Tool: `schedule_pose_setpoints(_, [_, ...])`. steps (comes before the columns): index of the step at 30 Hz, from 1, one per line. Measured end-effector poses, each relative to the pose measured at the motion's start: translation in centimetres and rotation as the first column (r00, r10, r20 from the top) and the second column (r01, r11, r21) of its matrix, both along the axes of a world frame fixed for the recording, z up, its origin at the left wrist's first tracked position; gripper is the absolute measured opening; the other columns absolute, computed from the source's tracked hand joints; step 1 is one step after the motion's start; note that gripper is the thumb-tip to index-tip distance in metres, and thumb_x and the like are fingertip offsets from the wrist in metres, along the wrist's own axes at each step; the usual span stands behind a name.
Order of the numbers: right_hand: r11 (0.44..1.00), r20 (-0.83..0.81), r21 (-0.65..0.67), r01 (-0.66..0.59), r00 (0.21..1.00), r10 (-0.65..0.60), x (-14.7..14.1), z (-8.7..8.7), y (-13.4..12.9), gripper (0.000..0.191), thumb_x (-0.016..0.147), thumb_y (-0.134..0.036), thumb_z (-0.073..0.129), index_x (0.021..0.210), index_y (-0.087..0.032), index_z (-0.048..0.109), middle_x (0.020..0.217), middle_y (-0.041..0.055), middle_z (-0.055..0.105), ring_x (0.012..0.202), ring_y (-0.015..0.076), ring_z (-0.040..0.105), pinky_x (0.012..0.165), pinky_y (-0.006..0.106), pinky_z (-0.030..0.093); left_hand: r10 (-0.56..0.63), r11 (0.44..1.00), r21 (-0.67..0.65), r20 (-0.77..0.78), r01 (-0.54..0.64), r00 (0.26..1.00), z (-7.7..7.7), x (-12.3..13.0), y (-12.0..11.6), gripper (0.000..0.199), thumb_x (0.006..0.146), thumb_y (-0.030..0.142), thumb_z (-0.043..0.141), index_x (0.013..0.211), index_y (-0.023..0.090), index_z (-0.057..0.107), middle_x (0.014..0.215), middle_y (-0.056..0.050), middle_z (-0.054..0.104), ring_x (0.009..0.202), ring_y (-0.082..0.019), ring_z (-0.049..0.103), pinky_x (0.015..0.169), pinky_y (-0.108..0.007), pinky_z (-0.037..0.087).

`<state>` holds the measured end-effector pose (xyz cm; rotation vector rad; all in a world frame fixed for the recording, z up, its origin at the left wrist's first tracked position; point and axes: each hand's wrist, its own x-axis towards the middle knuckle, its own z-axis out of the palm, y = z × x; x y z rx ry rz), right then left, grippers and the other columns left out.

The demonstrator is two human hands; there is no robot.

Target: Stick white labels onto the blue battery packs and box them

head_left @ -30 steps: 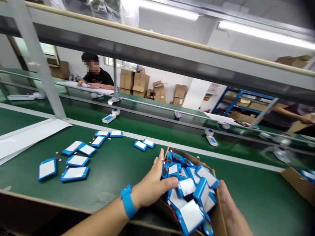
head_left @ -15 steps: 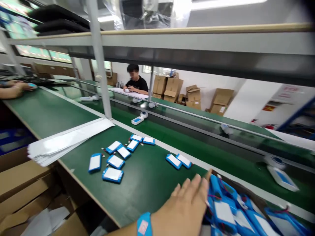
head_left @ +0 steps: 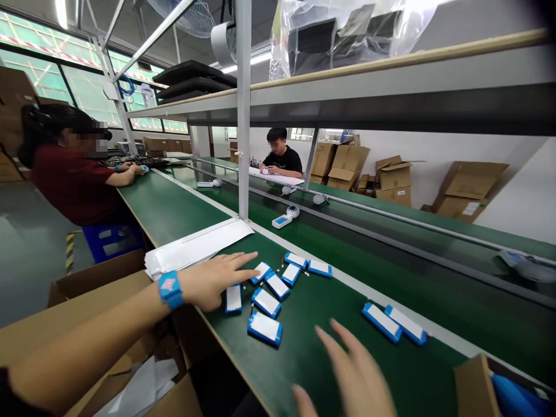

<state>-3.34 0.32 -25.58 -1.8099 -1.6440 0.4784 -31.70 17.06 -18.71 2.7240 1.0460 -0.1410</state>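
Note:
My left hand (head_left: 217,280), with a blue wristband, reaches over the leftmost of several blue battery packs with white labels (head_left: 265,326) lying on the green table. Its fingers are apart and nothing is held. Low in the view, my right hand (head_left: 354,370) is spread above the bare green surface, slightly blurred and holding nothing. It is between the battery group and a pair of overlapping packs (head_left: 382,322). At the lower right corner stands a cardboard box (head_left: 476,385) with blue packs inside, partly cut off by the frame.
White sheets (head_left: 195,249) are stacked beside a metal post (head_left: 244,145). White devices (head_left: 285,217) sit on the belt behind. A shelf (head_left: 391,87) runs overhead. Open cartons (head_left: 108,301) stand below the table edge. One person sits at left, another across the line.
The view has swung left. My left hand, with its wristband, has moved from beside the battery box to the battery group. My right hand has come into view, and the person at left now shows more fully.

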Motion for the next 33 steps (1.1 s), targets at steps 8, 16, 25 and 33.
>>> schedule_pose_setpoints(8, [0.921,0.323,-0.366,-0.133,0.91,0.26,-9.4,4.2,10.3,0.119,0.053,-0.019,0.077,0.157,-0.007,0.022,0.16,0.022,0.027,0.147,0.0446,0.022,0.115,0.063,0.03,-0.179,0.971,-0.166,-0.02,0.173,0.984,0.5,4.0,4.5,0.1,0.046,0.025,0.088,0.138,0.027,0.05,0.134,-0.009,0.053,0.114,-0.032,0.059,0.099,-0.038,0.052])
schedule_pose_setpoints(16, [0.925,0.342,-0.37,0.083,0.938,0.053,-7.4,3.9,8.3,0.098,0.062,-0.013,0.072,0.153,-0.005,0.035,0.139,0.0251,0.047,0.125,0.0386,0.05,0.105,0.045,0.046,-0.221,0.974,-0.036,0.014,0.222,0.975,0.0,5.8,3.2,0.075,0.045,0.026,0.087,0.114,0.029,0.06,0.114,-0.003,0.061,0.096,-0.03,0.06,0.085,-0.04,0.051])
schedule_pose_setpoints(25, [0.873,0.282,-0.395,0.285,0.942,-0.18,-1.8,3.9,6.9,0.042,0.06,-0.013,0.074,0.101,-0.014,0.065,0.102,0.0166,0.068,0.098,0.0359,0.068,0.084,0.043,0.057,-0.039,0.994,0.105,-0.021,0.041,0.999,-0.6,7.7,3.3,0.042,0.056,0.027,0.07,0.097,0.021,0.063,0.092,-0.01,0.068,0.084,-0.037,0.067,0.073,-0.046,0.054])
schedule_pose_setpoints(33, [0.884,0.272,-0.367,0.288,0.942,-0.194,-0.2,3.4,5.2,0.032,0.062,-0.005,0.067,0.091,-0.019,0.066,0.101,0.0148,0.069,0.099,0.0368,0.068,0.084,0.044,0.057,-0.12,0.992,0.058,0.108,0.115,0.987,0.6,14.0,7.2,0.021,0.069,0.03,0.07,0.086,0.024,0.059,0.114,-0.002,0.064,0.113,-0.026,0.061,0.095,-0.032,0.05])
